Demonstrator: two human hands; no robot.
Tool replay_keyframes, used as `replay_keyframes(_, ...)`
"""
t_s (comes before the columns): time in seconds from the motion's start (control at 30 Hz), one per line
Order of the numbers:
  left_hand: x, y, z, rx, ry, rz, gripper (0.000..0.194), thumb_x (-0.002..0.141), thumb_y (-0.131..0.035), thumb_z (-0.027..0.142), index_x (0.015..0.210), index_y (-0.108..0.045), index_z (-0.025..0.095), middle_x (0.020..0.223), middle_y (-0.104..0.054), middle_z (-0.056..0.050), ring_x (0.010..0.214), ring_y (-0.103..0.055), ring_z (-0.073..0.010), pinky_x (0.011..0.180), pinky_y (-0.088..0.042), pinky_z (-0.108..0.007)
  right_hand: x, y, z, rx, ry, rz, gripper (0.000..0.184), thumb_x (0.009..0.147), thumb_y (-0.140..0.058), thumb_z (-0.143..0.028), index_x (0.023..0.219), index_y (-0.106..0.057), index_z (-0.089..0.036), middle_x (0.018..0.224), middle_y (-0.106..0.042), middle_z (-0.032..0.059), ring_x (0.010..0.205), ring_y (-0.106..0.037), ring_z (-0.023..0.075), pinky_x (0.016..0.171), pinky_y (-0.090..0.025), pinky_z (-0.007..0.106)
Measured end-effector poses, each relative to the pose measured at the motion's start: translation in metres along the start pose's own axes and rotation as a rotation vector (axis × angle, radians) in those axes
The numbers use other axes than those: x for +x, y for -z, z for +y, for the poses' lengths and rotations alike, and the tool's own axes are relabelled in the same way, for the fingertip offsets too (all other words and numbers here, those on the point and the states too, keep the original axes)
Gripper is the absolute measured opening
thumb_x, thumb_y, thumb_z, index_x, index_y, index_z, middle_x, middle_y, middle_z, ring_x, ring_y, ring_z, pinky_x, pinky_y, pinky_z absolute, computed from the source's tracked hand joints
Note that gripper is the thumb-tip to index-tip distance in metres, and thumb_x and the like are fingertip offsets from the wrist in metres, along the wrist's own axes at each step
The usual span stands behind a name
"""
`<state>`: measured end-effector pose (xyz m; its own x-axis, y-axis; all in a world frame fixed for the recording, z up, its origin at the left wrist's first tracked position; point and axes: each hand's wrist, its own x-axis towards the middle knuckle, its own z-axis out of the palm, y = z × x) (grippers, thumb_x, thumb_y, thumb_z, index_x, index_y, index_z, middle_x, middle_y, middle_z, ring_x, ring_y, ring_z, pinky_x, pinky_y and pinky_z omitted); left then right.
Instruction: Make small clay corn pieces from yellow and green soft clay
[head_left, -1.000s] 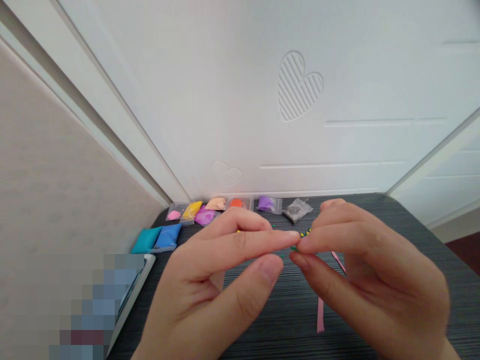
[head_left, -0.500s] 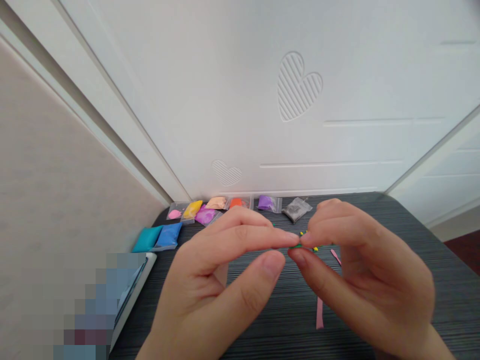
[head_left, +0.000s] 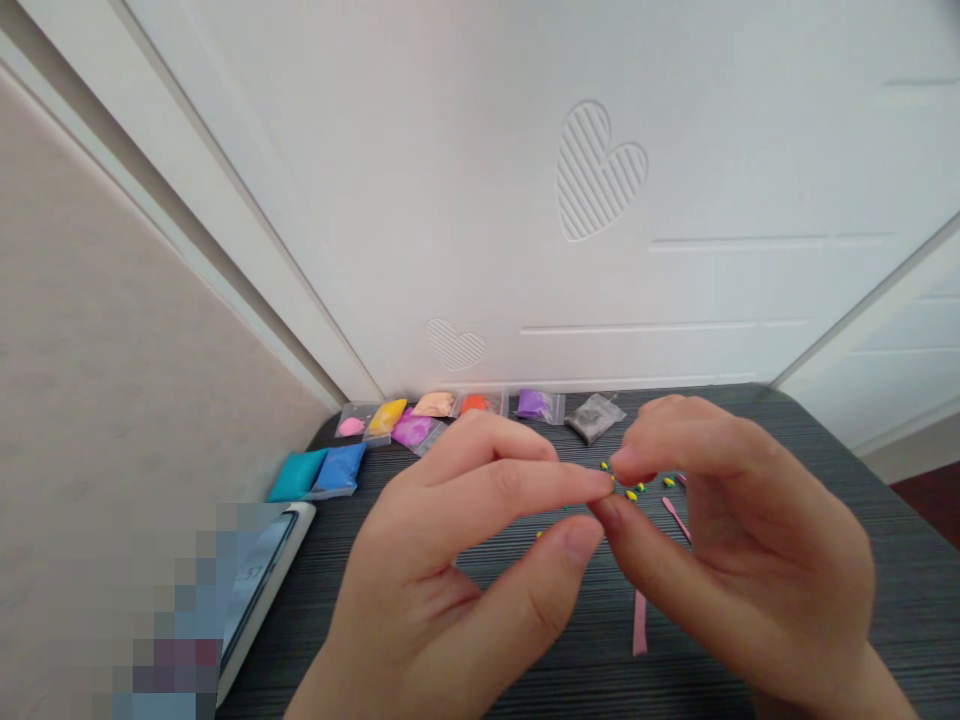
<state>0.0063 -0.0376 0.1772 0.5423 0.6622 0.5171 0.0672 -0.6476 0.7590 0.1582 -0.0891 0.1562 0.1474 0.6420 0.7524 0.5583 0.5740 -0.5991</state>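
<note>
My left hand has its index finger stretched out to the right, the tip pressed against the tip of my right thumb. A gap separates the left thumb from that finger. My right hand is curled, with index finger and thumb near each other around the left fingertip. Whatever lies between the fingertips is hidden. Behind them, several small yellow-and-green clay pieces lie on the dark table. Beside my right hand are a thin pink tool and a flat pink strip, both partly covered.
Along the back edge lie bags of clay: yellow, magenta, peach, orange, purple and grey. Teal and blue packs sit left, above a white-edged device. A white panel rises behind.
My left hand has shifted slightly right, and my right index finger has lifted off the fingertips. The green clay seen between them is now hidden. More yellow-and-green pieces show on the table.
</note>
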Motion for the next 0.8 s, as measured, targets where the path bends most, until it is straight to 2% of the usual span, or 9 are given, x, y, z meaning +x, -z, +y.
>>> replay_keyframes(0.13,-0.001,-0.002,-0.006,-0.116,0.018,-0.009,0.02,0.072,-0.058,0.015,0.087,-0.066,0.026,0.083,-0.061,-0.001,0.082,-0.055,-0.0152,0.074,-0.045,-0.027,0.002,0.004,0.002,0.034,0.032,-0.033,0.026,0.066,-0.061,-0.009,0.088,-0.056,-0.023,0.076,-0.058,0.0005,0.071,-0.054,0.0139,0.062,-0.046,0.029)
replay_keyframes(0.3,0.005,0.001,-0.013,-0.324,0.03,-0.137,0.018,0.073,-0.058,0.014,0.084,-0.066,0.025,0.075,-0.061,-0.001,0.071,-0.055,-0.0126,0.066,-0.046,-0.024,0.003,0.008,0.002,0.054,0.078,-0.098,0.028,0.064,-0.061,-0.007,0.088,-0.057,-0.022,0.075,-0.058,0.0002,0.069,-0.054,0.0135,0.06,-0.046,0.029)
replay_keyframes(0.43,0.007,0.004,-0.015,-0.371,0.042,-0.181,0.02,0.073,-0.058,0.011,0.085,-0.066,0.024,0.074,-0.061,-0.001,0.068,-0.054,-0.0113,0.065,-0.045,-0.023,0.002,0.009,0.002,0.071,0.086,-0.124,0.03,0.064,-0.062,-0.006,0.09,-0.057,-0.02,0.076,-0.058,0.0011,0.07,-0.054,0.0134,0.06,-0.046,0.029)
replay_keyframes(0.67,0.006,0.002,-0.013,-0.39,0.043,-0.176,0.018,0.074,-0.056,0.012,0.084,-0.066,0.023,0.073,-0.062,-0.001,0.068,-0.054,-0.0117,0.065,-0.045,-0.023,0.003,0.009,0.002,0.081,0.094,-0.141,0.03,0.065,-0.062,-0.008,0.091,-0.057,-0.021,0.075,-0.059,0.0012,0.07,-0.054,0.0134,0.058,-0.046,0.028)
replay_keyframes(0.8,0.005,-0.001,-0.015,-0.375,0.066,-0.119,0.017,0.075,-0.056,0.014,0.083,-0.066,0.024,0.073,-0.061,0.0,0.068,-0.054,-0.0112,0.064,-0.044,-0.023,0.003,0.008,0.001,0.084,0.086,-0.119,0.031,0.064,-0.064,-0.008,0.092,-0.058,-0.021,0.075,-0.058,0.0013,0.069,-0.054,0.0133,0.056,-0.046,0.028)
